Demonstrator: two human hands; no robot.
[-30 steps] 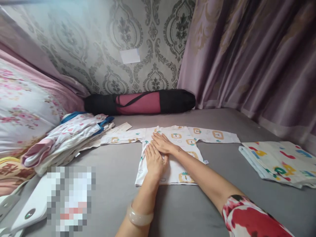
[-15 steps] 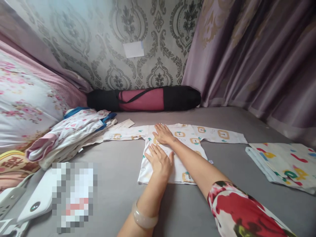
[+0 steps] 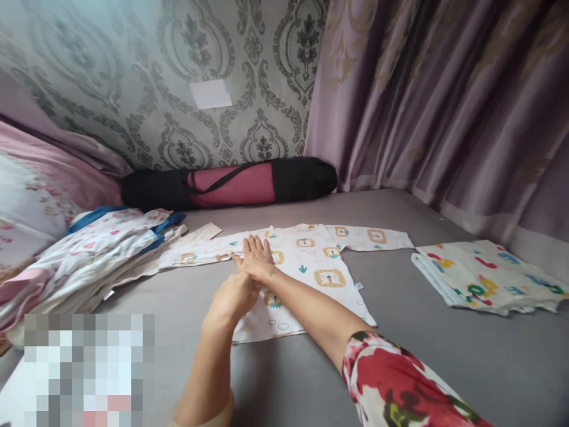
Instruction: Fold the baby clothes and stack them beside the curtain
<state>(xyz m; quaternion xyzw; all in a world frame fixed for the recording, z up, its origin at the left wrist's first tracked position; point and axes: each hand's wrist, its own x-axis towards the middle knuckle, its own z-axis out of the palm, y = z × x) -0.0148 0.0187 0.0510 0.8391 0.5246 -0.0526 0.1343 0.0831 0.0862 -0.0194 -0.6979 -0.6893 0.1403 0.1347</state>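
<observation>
Both hands have shifted since half a second ago, from the chest of the shirt (image 3: 311, 261) to the side at the left of the view. Nearest, at the bottom edge, are a floral sleeve (image 3: 395, 379) on the right arm and, to the left, a blurred patch (image 3: 106, 367) on the grey sheet (image 3: 400, 367). Beyond them, the left hand (image 3: 235, 296) is at the shirt's side edge; its fingers are mostly hidden behind the right wrist, so I cannot tell whether its grip is clenched on cloth or loose. Just past it, the right hand (image 3: 256, 258) lies palm down near the armpit, fingers extended, its grip holding nothing. The shirt lies spread on the sheet, white with lion prints, both arms stretched sideways. One cuff reaches the clothes pile (image 3: 111, 249) at left; the other ends just beside the folded cloth (image 3: 493, 276) at right. Farther back, a black and maroon bag (image 3: 231, 184) lies along the wall (image 3: 253, 59), which bears a white paper (image 3: 210, 93), with a purple curtain (image 3: 400, 101) hanging at right
</observation>
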